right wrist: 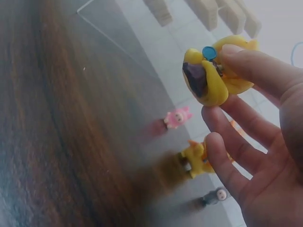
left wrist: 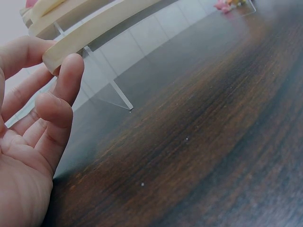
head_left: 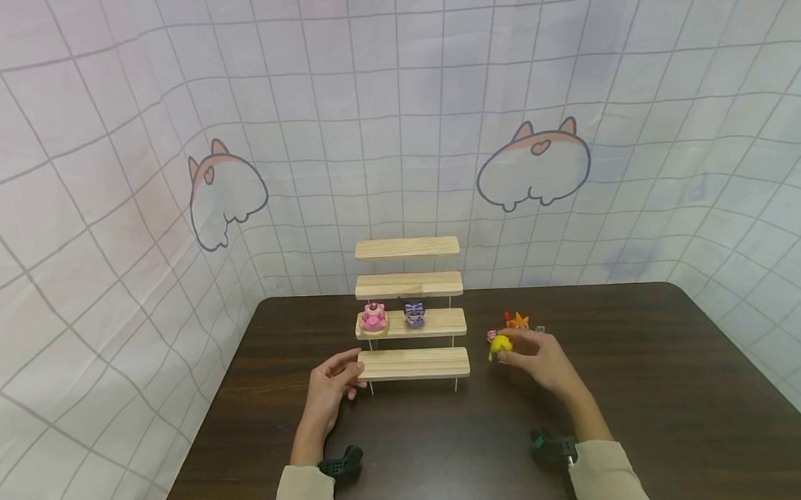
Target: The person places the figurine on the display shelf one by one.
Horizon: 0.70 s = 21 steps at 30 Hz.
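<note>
My right hand [head_left: 536, 357] pinches a yellow figure [head_left: 501, 345] just right of the wooden tiered shelf [head_left: 414, 363]. In the right wrist view, the thumb and fingers of the hand [right wrist: 265, 127] hold that yellow figure [right wrist: 215, 94], which has a blue round part. My left hand [head_left: 329, 387] grips the left end of the lowest tier; in the left wrist view, the thumb and a finger of the hand [left wrist: 38, 109] pinch the board's end [left wrist: 71, 45]. A pink figure [head_left: 374, 318] and a dark purple figure [head_left: 414, 314] sit on the second tier from the bottom.
Behind my right hand stand an orange figure [head_left: 518, 321], a small pink figure [right wrist: 178, 117] and a small grey figure [right wrist: 215, 196]. The dark wooden table [head_left: 436, 457] meets a gridded cloth [head_left: 404, 168] at the back. Clear supports hold up the shelf's tiers.
</note>
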Motion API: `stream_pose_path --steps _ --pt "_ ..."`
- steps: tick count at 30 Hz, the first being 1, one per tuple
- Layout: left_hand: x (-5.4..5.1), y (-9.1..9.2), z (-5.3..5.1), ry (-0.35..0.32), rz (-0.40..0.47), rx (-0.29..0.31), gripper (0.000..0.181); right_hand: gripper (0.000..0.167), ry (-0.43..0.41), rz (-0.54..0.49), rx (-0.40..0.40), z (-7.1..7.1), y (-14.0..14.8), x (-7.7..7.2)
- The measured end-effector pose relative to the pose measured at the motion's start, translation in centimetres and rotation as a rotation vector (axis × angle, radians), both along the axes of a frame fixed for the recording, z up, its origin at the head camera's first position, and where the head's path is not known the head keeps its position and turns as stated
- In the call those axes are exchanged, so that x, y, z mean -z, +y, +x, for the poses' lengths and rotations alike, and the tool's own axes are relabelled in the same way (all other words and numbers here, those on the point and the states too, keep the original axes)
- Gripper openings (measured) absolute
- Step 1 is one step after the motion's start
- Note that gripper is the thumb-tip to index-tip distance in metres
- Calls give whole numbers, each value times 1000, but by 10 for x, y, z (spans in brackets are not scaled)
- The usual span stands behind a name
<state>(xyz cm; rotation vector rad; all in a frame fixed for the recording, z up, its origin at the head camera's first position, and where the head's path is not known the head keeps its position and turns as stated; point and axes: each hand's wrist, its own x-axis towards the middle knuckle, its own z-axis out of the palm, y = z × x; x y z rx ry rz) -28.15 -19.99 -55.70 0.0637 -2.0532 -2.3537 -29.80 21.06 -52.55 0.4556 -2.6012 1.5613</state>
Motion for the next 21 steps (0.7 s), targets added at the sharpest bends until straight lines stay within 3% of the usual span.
stream_pose_path --steps 21 --pt "0 1 -1 -4 6 -7 37 42 37 -44 36 17 -30 -43"
